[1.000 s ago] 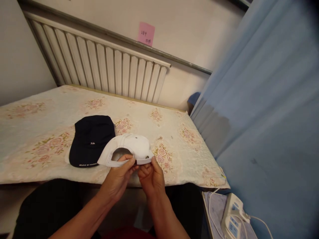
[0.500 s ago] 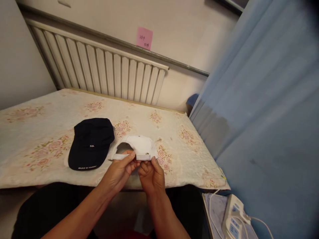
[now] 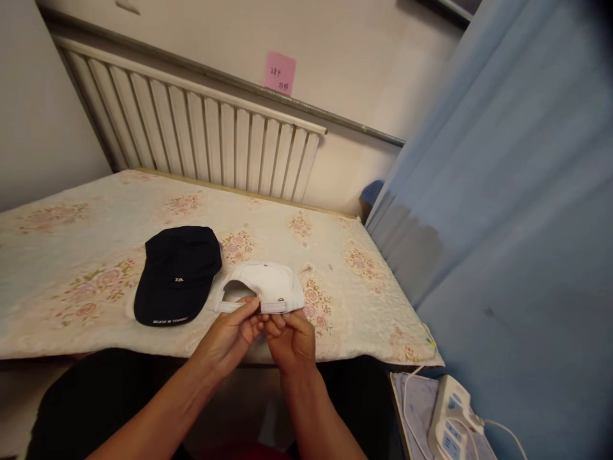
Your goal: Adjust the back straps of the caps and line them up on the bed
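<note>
A white cap [image 3: 268, 284] lies on the floral mattress [image 3: 71, 255] near its front edge, its back strap facing me. My left hand [image 3: 227, 338] pinches the strap from the left with thumb and fingers closed on it. My right hand [image 3: 292, 338] pinches the same strap from the right, fingertips almost touching the left hand's. A dark navy cap [image 3: 177, 273] with small white lettering rests flat on the mattress just left of the white cap, untouched.
A white radiator [image 3: 201, 140] runs along the back wall under a pink sticky note [image 3: 280, 73]. A blue curtain [image 3: 507, 211] hangs on the right. A white power strip [image 3: 453, 421] with a cable lies on a cloth at the lower right.
The white cap has been turned and lowered, so its crown now sits flatter and its strap faces me. Both hands stayed on the strap and drew closer together.
</note>
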`<state>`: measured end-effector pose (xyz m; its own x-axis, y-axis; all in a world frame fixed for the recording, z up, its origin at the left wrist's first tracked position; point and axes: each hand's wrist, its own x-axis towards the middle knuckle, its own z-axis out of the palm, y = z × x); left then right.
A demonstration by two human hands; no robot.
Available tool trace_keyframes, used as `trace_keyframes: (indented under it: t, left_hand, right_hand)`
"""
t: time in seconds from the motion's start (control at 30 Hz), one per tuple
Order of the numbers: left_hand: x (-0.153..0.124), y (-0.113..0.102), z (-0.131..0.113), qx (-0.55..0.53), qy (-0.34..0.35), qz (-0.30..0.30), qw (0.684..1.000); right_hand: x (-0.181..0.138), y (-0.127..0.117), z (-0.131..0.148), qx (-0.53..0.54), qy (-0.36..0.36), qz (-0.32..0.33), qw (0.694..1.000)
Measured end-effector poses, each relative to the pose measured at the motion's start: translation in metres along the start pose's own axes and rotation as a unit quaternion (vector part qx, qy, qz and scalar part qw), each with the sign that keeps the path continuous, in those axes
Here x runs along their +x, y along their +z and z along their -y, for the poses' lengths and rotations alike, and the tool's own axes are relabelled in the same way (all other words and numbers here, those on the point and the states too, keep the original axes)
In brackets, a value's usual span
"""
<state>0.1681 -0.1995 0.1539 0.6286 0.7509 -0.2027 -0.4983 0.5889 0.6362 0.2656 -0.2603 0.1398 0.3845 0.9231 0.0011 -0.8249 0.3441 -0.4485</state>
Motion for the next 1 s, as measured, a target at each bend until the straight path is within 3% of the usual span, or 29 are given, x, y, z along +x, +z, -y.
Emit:
trace_keyframes:
  t: [0.5, 0.67, 0.77, 0.87, 0.93, 1.0]
  left_hand:
    - [-0.008, -0.003, -0.001, -0.004, -0.036, -0.021, 0.999]
    - [-0.021, -0.011, -0.002, 0.081, -0.092, -0.002, 0.992]
    - [-0.035, -0.019, 0.002, 0.177, -0.135, 0.057, 0.973]
    - [-0.049, -0.021, 0.002, 0.311, -0.141, 0.119, 0.932]
    - [-0.055, -0.016, 0.0, 0.395, -0.106, 0.13, 0.903]
    - [-0.058, -0.01, -0.005, 0.463, -0.028, 0.12, 0.878]
  right_hand:
    - [0.002, -0.004, -0.005, -0.082, 0.007, 0.036, 0.996]
    - [0.001, -0.002, -0.003, -0.074, 0.007, 0.019, 0.997]
    - [0.001, -0.003, -0.001, -0.073, 0.011, 0.016, 0.997]
    - [0.001, -0.002, -0.001, -0.075, 0.018, 0.007, 0.997]
    - [0.001, -0.003, -0.002, -0.067, 0.018, 0.01, 0.998]
    - [0.001, -0.004, -0.004, -0.055, 0.013, 0.013, 0.998]
